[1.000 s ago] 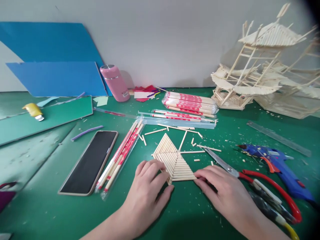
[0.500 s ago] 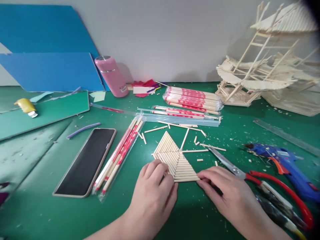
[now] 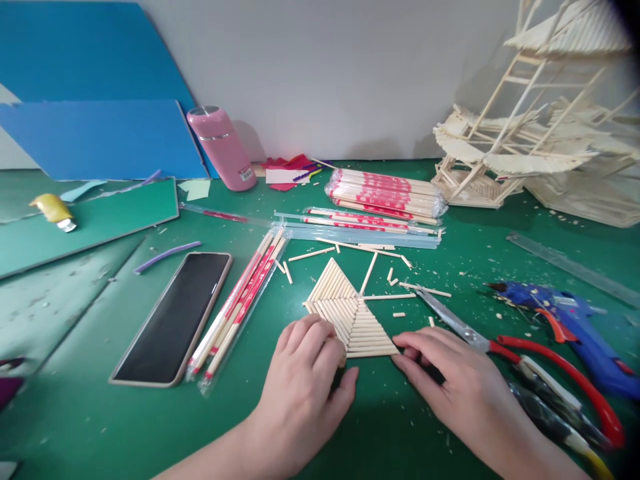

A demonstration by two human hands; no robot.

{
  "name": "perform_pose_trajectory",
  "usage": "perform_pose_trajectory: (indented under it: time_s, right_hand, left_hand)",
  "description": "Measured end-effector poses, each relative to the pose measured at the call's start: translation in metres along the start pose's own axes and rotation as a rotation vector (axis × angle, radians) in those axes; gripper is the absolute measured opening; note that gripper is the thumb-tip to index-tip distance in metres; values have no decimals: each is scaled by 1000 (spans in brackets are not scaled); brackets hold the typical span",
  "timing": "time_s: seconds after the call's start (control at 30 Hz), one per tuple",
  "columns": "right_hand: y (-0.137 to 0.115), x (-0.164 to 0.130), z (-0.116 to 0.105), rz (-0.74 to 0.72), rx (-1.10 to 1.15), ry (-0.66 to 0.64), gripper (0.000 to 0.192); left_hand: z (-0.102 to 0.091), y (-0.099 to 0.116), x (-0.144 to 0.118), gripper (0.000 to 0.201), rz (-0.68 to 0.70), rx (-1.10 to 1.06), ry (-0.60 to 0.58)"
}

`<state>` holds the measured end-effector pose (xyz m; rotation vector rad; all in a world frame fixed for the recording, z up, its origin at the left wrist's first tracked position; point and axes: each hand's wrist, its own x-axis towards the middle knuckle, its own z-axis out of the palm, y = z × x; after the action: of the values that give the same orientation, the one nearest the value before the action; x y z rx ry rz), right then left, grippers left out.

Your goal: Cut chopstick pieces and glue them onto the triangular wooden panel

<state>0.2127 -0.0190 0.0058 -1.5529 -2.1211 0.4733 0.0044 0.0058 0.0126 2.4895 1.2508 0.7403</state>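
A fan-shaped panel of thin wooden sticks (image 3: 373,337) lies flat on the green table, its rows meeting along slanted seams. Curled over its lower left edge is my left hand (image 3: 305,380), with the fingers bent against the sticks and the thumb a little apart; the fingertips are partly hidden. My right hand (image 3: 445,373) pinches the panel's lower right corner between thumb and forefinger, at the end of the bottom stick. Two bare sticks, one of them a straight stick (image 3: 390,297), reach outward from the panel's centre. Near my right hand lie red-handled scissors (image 3: 465,330).
A blue glue gun (image 3: 555,307) and clear ruler (image 3: 570,267) lie right. A stick-built model (image 3: 500,160) stands behind. Left are a phone (image 3: 173,320) and wrapped chopsticks (image 3: 245,300); a chopstick bundle (image 3: 385,193) and pink flask (image 3: 223,150) are at the back.
My left thumb has moved slightly away from the fingers. My right hand stays at the panel's corner. The whole view has shifted very slightly.
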Motion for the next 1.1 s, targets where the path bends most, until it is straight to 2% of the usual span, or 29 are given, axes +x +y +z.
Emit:
perform_pose_trajectory:
  time_s: [0.23,0.43,0.57,0.73,0.9,1.1]
  right_hand:
    - [0,1,-6,-30,-27,60,17]
    - [0,-3,-26,35,-79,155,15]
    - [12,-27,-41,115,-145,224,14]
    - [36,-70,-46,244,-302,262,28]
    - [45,-88,-44,189,-400,234,30]
    - [45,-98,-46,197,-407,170,25]
  left_hand:
    - [-3,0,-3,14,-12,-19,-14]
    - [-11,2,-1,9,48,-16,-20]
    - [-8,4,6,11,146,20,-58]
    - [0,8,16,11,231,41,-71]
    - [3,12,22,14,228,61,-75]
    - [6,14,23,15,175,45,-63]
